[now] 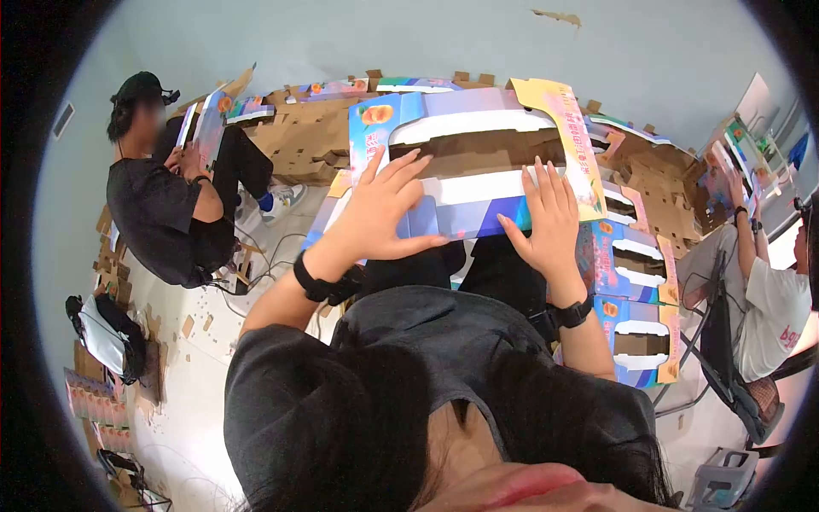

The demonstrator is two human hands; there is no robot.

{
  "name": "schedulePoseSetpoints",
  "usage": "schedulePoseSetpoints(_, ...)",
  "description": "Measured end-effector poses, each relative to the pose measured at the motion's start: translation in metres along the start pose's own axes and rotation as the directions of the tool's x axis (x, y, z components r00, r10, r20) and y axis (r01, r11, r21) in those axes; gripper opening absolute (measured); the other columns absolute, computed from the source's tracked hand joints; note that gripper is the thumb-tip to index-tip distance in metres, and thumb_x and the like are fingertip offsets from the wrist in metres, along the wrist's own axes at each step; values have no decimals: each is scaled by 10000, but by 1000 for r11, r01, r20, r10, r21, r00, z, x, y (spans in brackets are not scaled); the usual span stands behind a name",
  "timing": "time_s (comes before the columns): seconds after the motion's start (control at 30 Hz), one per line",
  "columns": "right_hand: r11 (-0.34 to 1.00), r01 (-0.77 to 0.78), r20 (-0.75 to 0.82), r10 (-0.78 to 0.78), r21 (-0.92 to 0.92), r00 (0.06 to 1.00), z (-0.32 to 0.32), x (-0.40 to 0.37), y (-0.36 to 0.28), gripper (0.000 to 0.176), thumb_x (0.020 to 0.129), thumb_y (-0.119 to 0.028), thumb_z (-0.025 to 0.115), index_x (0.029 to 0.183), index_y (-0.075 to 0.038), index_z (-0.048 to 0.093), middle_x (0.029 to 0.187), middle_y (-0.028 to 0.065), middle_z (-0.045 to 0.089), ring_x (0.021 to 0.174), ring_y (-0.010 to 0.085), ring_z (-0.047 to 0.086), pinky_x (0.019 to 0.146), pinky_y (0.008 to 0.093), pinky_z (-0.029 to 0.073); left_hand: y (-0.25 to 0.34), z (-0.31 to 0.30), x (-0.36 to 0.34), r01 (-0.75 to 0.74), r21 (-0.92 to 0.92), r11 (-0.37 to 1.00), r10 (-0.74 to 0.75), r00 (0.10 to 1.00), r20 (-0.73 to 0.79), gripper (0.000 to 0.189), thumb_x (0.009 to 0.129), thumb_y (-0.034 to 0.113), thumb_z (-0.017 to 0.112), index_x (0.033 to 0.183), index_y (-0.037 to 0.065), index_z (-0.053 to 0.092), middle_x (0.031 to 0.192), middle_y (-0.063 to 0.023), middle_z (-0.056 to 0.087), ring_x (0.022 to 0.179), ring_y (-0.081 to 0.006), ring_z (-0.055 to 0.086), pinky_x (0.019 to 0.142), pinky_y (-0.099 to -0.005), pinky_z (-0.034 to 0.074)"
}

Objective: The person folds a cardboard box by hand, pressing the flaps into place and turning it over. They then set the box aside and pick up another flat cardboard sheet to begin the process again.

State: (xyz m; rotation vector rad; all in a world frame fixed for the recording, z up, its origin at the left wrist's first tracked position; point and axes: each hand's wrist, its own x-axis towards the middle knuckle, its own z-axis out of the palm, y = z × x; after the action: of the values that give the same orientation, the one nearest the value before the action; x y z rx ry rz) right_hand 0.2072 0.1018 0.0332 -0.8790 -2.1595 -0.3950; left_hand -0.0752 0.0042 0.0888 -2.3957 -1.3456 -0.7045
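A colourful printed cardboard box [478, 103] with a wide cut-out window rests in front of me, over my lap. Through the window its brown inside shows, with white flaps along the long edges. My left hand [384, 205] lies on the near left part of the box, fingers stretched and thumb apart. On the near right part, my right hand [548, 209] has its fingers spread over the white flap. Both palms face down and neither hand grips the box.
Similar boxes [633, 311] stand stacked at my right. Brown cardboard [290, 136] lies along the wall. A person [158, 188] at the left handles a printed sheet; another person [772, 299] sits at the right. Cables [264, 264] and cardboard scraps [189, 324] lie on the floor.
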Motion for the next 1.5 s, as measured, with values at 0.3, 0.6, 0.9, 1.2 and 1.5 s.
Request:
schedulePoseSetpoints(0.3,999,-54,-56,54,7,997,-5,-60,-13,771,840,-490,679,1442,-45,494,1505,193,444,1403,375,375,1166,517,217,51,53,10,45,-110,993,-56,994,-93,715,846,501,689,1372,44,528,1358,-158,561,1302,-335,501,1147,-529,303)
schedulePoseSetpoints(0.6,985,23,-192,10,172,981,-41,-55,-1,209,713,-175,772,887,-75,713,1045,88,690,982,290,643,884,404,448,47,63,5,-55,-108,993,39,989,-140,656,789,446,758,1318,90,600,928,-80,607,870,-281,595,838,-409,457)
schedulePoseSetpoints(0.9,996,46,-551,-84,-82,831,-118,-24,-13,123,747,-39,696,864,-72,718,949,80,734,906,320,676,845,407,516,56,75,-22,-249,-87,965,222,945,-240,571,770,380,778,1268,131,650,841,8,560,716,-183,548,664,-329,450)
schedulePoseSetpoints(1.2,995,24,-443,-63,-92,894,-141,-16,-16,102,876,-73,636,849,-38,727,903,94,758,913,290,713,849,372,506,49,93,-53,-238,-109,965,203,943,-265,456,786,481,756,1107,158,732,1041,-42,721,989,-236,687,894,-363,520)
schedulePoseSetpoints(1.5,984,-169,-574,105,-59,812,-130,-21,-3,87,858,-33,692,803,-9,755,835,105,751,785,261,698,802,355,503,70,55,-44,-213,-698,683,43,967,-253,319,851,292,697,1046,40,708,906,-98,718,847,-252,695,783,-350,529)
